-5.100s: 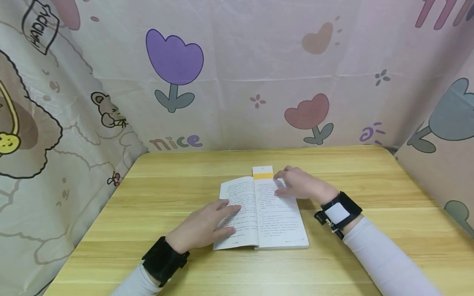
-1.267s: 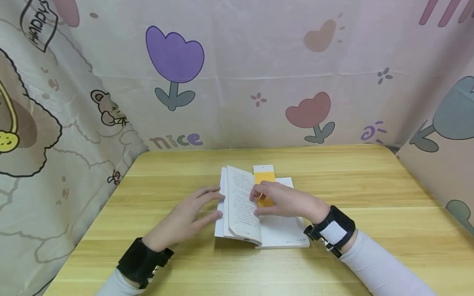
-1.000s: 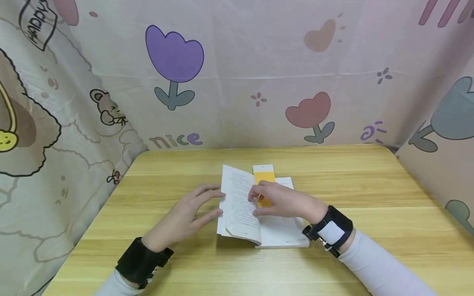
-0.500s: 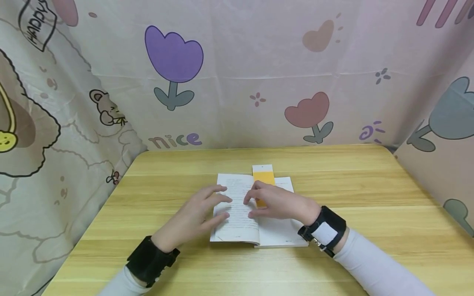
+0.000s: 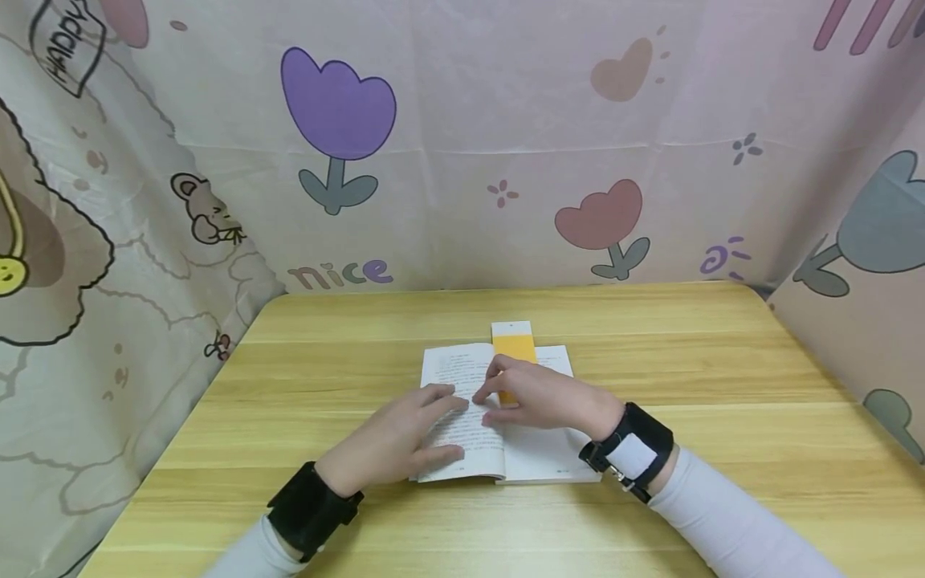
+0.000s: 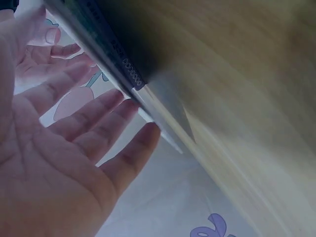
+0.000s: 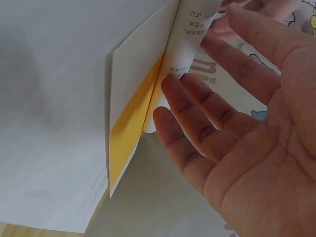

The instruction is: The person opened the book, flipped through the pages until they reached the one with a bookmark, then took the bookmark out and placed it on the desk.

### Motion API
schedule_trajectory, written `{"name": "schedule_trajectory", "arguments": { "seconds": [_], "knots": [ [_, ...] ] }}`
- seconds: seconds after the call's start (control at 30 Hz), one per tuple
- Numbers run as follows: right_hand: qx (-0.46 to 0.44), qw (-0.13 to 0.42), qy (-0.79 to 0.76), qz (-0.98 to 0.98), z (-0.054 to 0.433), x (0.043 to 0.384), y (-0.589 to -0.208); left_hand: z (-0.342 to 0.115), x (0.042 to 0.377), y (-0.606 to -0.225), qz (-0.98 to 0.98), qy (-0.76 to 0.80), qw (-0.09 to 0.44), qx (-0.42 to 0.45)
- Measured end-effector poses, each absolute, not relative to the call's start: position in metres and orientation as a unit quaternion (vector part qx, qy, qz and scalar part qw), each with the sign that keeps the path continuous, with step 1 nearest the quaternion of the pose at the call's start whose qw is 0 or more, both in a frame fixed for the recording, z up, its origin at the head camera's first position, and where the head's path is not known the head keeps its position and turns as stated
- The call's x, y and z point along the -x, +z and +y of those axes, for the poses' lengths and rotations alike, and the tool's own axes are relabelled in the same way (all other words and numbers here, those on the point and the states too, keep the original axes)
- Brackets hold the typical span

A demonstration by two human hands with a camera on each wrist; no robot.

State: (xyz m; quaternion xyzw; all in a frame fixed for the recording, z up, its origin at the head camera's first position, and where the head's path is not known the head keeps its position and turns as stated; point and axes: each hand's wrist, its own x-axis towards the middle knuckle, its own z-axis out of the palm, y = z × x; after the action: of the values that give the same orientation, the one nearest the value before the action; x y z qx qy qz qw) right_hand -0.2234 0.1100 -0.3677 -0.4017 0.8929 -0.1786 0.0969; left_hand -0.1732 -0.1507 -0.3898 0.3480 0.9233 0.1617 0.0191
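An open book [image 5: 549,456] lies on the table, printed text on its left page and a mostly blank right page. My left hand [image 5: 393,437] rests on the left page with fingers spread. Beside the gutter, my right hand [image 5: 545,395] touches the left page with loosely bent fingertips. A white and yellow bookmark [image 5: 514,345] lies along the gutter on the right page, its top sticking out past the book; the right hand hides its lower part. In the right wrist view, the bookmark [image 7: 131,131] stands beside the curved page, near the relaxed fingers [image 7: 185,150].
The light wooden table [image 5: 325,345] surrounds the book. A patterned cloth [image 5: 448,96] hangs behind it and along both sides. Black straps [image 5: 629,451] with small cameras sit on both wrists.
Pages have turned over to the left, uncovering more of the bookmark. The raised pages have come down flat. My left hand has moved right onto them; the right hand shifted slightly left.
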Motion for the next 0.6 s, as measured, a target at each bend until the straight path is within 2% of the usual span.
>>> {"name": "schedule_trajectory", "arguments": {
  "seconds": [0.23,0.6],
  "knots": [
    [0.399,0.101,-0.185,0.892,0.111,0.225,-0.366,-0.150,0.170,-0.392,0.929,0.172,0.072,-0.319],
    [0.382,0.100,-0.207,0.895,0.127,0.240,-0.362,-0.148,0.168,-0.392,0.932,0.160,0.080,-0.314]
  ]
}}
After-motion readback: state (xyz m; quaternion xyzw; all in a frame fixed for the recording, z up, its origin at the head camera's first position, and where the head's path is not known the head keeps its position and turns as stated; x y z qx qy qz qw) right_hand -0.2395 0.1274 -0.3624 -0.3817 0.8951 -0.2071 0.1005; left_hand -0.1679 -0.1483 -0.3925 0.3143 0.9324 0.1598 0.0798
